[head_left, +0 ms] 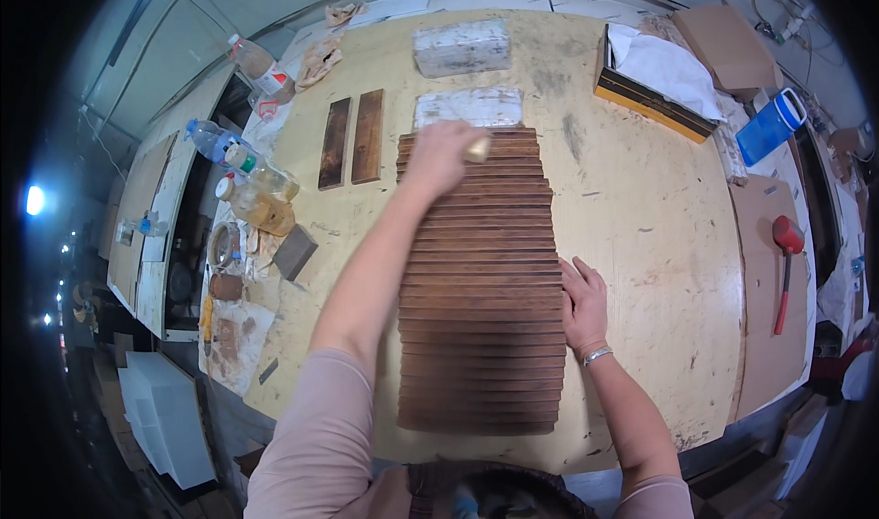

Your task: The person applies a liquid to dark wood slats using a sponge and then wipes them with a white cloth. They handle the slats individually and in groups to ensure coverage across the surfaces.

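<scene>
left hand (438, 156) pinching pad (477, 147), pressed on far slats (479, 281) for rubbing | right hand (583, 304) spread flat at slats' edge, steadying row on surface (641, 208)

Dark-stained wooden slats (481, 281), flat, packed side by side
</scene>
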The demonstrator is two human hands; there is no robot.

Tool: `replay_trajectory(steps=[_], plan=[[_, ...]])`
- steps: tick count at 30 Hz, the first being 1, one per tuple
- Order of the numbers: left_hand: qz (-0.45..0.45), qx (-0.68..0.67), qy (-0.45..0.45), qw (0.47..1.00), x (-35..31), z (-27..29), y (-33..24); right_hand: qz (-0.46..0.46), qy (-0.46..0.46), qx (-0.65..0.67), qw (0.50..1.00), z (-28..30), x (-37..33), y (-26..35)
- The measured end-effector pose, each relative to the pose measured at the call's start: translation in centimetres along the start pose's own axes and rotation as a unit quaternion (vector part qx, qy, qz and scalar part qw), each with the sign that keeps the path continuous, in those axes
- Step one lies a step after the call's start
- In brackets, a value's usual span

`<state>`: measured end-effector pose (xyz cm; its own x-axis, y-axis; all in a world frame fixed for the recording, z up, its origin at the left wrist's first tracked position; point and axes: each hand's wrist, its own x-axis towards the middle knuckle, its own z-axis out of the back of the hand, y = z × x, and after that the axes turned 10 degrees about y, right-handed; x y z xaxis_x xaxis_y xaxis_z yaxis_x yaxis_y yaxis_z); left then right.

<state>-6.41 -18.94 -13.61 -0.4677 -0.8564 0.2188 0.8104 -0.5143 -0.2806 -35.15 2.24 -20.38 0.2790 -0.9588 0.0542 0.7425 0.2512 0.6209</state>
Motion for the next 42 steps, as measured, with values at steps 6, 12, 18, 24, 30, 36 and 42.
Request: replay_trajectory(steps=[6, 12, 18, 24, 30, 36, 42], plan=[[0.232, 0.109, -0.057, 0.965, -6.5, 3.7, 10.7, 0.009, -0.002, 0.003, 1.000, -0.1, 0.1, 0.0], [0.104, 0.070, -0.013, 0.992, -5.3, 3.8, 7.1, -0.001, 0.001, 0.000, 1.000, 0.0, 0.0, 0.2], [0.148, 0.045, -0.077, 0.985, -3.9, 2.8, 5.4, 0.004, -0.004, -0.010, 1.000, -0.2, 0.0, -0.3], [-0.055, -0.109, -0.009, 0.992, 2.4, -2.8, -8.0, 0.001, -0.001, -0.005, 1.000, 0.0, -0.1, -0.2], [0.044, -0.028, 0.036, 0.998, -3.3, 0.3, -0.3, 0.005, -0.001, -0.007, 1.000, -0.3, 0.1, 0.2], [0.230, 0.049, 0.010, 0.972, -11.3, 6.6, 8.2, 0.008, -0.008, -0.022, 1.000, -0.2, 0.0, -0.1], [-0.022, -0.062, -0.054, 0.996, -1.7, -0.5, -4.1, 0.009, -0.011, -0.016, 1.000, -0.3, 0.1, -0.2]])
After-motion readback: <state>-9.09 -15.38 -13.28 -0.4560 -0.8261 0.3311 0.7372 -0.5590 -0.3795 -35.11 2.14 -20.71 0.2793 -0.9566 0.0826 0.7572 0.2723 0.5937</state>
